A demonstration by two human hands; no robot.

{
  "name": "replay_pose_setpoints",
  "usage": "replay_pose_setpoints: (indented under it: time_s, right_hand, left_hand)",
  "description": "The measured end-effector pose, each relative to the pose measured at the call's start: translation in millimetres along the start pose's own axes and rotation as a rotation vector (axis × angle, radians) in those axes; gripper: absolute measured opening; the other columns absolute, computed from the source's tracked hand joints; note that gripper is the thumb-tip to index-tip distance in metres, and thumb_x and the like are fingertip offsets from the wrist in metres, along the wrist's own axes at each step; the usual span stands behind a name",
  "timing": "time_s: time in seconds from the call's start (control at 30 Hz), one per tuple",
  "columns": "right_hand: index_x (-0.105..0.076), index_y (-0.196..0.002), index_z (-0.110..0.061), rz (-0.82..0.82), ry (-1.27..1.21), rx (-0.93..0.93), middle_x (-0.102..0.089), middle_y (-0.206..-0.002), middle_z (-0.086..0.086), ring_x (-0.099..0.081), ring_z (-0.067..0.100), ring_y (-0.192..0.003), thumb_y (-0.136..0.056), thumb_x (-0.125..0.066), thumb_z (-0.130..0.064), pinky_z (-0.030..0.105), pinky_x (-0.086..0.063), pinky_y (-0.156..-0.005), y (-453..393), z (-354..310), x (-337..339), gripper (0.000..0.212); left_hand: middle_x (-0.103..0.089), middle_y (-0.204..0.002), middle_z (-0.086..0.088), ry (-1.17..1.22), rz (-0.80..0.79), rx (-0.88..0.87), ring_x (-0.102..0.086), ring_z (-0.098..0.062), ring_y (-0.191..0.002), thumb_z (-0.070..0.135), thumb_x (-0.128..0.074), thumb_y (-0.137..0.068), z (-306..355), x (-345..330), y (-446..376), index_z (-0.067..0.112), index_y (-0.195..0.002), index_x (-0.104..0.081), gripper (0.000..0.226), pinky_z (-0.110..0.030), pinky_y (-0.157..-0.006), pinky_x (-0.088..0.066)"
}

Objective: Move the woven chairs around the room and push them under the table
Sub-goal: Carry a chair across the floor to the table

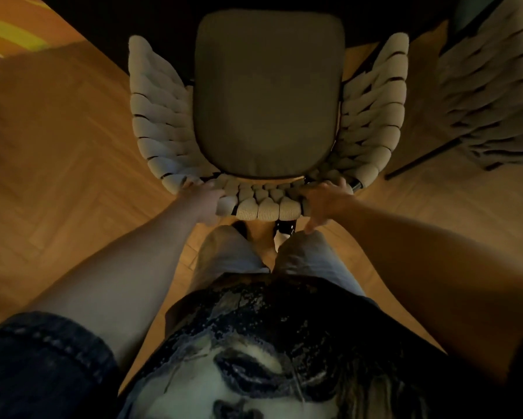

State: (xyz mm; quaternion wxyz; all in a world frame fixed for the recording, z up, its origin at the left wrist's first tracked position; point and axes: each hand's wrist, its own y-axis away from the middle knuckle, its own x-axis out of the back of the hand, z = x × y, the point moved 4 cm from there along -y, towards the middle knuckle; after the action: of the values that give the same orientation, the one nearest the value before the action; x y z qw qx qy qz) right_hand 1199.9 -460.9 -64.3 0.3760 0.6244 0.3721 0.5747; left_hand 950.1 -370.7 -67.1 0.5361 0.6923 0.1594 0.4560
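A woven chair (pixel 160 122) with thick beige woven arms and a grey-brown seat cushion (pixel 267 95) stands right in front of me, seen from above. Its front edge reaches the dark table (pixel 127 22) at the top of the view. My left hand (pixel 201 198) grips the left part of the chair's woven back rim. Over the right part of the same rim, my right hand (pixel 323 201) is closed. A second woven chair (pixel 490 95) stands at the right, close to the table.
The floor is light wooden parquet (pixel 57 164). A bright patterned rug (pixel 9 28) lies at the upper left. My legs and shoes (pixel 281 234) stand just behind the chair's back. A thin dark leg of the second chair (pixel 420 160) slants across the floor at the right.
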Motion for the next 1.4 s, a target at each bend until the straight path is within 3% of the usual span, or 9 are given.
replay_pose_setpoints:
  time_s: [0.1, 0.2, 0.33, 0.63, 0.93, 1.2, 1.4]
  right_hand:
    - [-0.034, -0.154, -0.035, -0.026, 0.029, -0.072, -0.048, -0.15, 0.001, -0.038, 0.03, -0.144, -0.08, -0.08, -0.043, 0.064, -0.013, -0.117, -3, -3, 0, 0.088]
    - [-0.034, -0.154, -0.034, -0.023, 0.053, -0.138, -0.05, -0.146, 0.002, -0.043, 0.031, -0.139, -0.087, -0.073, -0.032, 0.063, -0.021, -0.115, 5, -9, 3, 0.077]
    - [-0.027, -0.156, -0.038, 0.012, 0.096, -0.182, -0.049, -0.148, 0.0, -0.046, 0.031, -0.138, -0.094, -0.064, -0.034, 0.063, -0.023, -0.114, 14, -16, 2, 0.073]
    - [-0.043, -0.148, -0.036, -0.002, -0.09, -0.281, -0.056, -0.141, -0.002, -0.047, 0.029, -0.138, -0.094, -0.063, -0.033, 0.068, -0.017, -0.115, 33, -61, -43, 0.058]
    - [-0.052, -0.14, -0.034, 0.0, -0.36, -0.395, -0.065, -0.118, -0.001, -0.056, 0.027, -0.123, -0.091, -0.067, -0.029, 0.067, -0.017, -0.113, 64, -118, -115, 0.051]
    - [-0.051, -0.139, -0.035, 0.023, -0.561, -0.469, -0.064, -0.117, -0.002, -0.057, 0.026, -0.121, -0.091, -0.067, -0.03, 0.067, -0.02, -0.111, 93, -170, -190, 0.051]
    - [-0.05, -0.137, -0.036, 0.058, -0.746, -0.546, -0.05, -0.095, -0.003, -0.058, 0.026, -0.116, -0.093, -0.062, -0.02, 0.066, -0.021, -0.11, 112, -202, -230, 0.048]
  left_hand:
    - [-0.044, -0.147, -0.002, -0.221, 0.025, -0.009, -0.031, -0.027, -0.143, 0.023, -0.064, -0.089, -11, 2, -6, 0.033, -0.149, -0.039, 0.065, -0.059, -0.122, -0.001]
    - [-0.048, -0.142, 0.0, -0.279, 0.026, -0.062, -0.035, -0.027, -0.139, 0.025, -0.061, -0.09, -22, 5, -13, 0.038, -0.148, -0.038, 0.064, -0.062, -0.121, -0.007]
    - [-0.053, -0.141, 0.004, -0.29, 0.062, -0.128, -0.04, -0.027, -0.133, 0.025, -0.059, -0.09, -25, 7, -11, 0.041, -0.144, -0.044, 0.058, -0.056, -0.11, -0.03]
    - [-0.052, -0.143, 0.002, -0.465, 0.049, -0.237, -0.033, -0.029, -0.136, 0.027, -0.061, -0.089, -42, -4, -1, 0.041, -0.147, -0.039, 0.064, -0.053, -0.103, -0.03]
    - [-0.052, -0.139, 0.002, -0.776, 0.078, -0.348, -0.037, -0.029, -0.132, 0.036, -0.059, -0.089, -33, -18, 18, 0.043, -0.147, -0.036, 0.063, -0.049, -0.1, -0.034]
    - [-0.052, -0.139, 0.002, -0.953, 0.071, -0.457, -0.04, -0.03, -0.128, 0.035, -0.057, -0.089, -10, -56, 32, 0.045, -0.146, -0.036, 0.062, -0.049, -0.096, -0.036]
    - [-0.052, -0.138, 0.001, -1.086, 0.082, -0.558, -0.041, -0.03, -0.127, 0.038, -0.057, -0.088, 16, -68, 38, 0.046, -0.146, -0.036, 0.062, -0.051, -0.096, -0.034]
